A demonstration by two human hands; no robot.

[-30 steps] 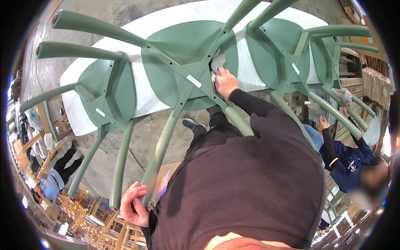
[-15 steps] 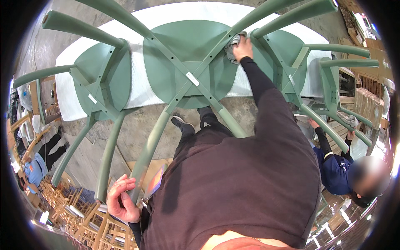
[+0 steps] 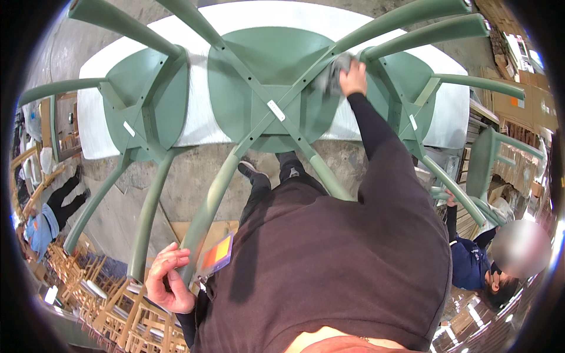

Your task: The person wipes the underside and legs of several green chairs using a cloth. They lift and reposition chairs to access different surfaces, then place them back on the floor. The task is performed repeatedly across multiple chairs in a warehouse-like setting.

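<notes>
My right hand [image 3: 354, 78] is closed around a grey cloth [image 3: 334, 75], slightly blurred, pressed against the right edge of the middle green chair [image 3: 268, 50]. That chair lies upside down, its seat on the white tabletop, with crossed braces and legs pointing up and outward. Beside one of its near legs [image 3: 213, 203], my left hand [image 3: 169, 280] hovers with loosely curled fingers apart and nothing visible in them. Two more overturned green chairs flank it: a left chair [image 3: 168, 106] and a right chair [image 3: 419, 70].
The white table [image 3: 197, 117] curves across the front. Chair legs stick out on both sides. At right, a co-worker [image 3: 471, 259] in dark blue handles another green chair [image 3: 481, 159]. Further left is a person in light blue [image 3: 40, 229], near stacked wooden chair frames [image 3: 126, 312].
My right hand and the cloth have shifted slightly along the seat edge. At right, the co-worker's chair has moved away from the table and turned. My left hand stays nearly in place.
</notes>
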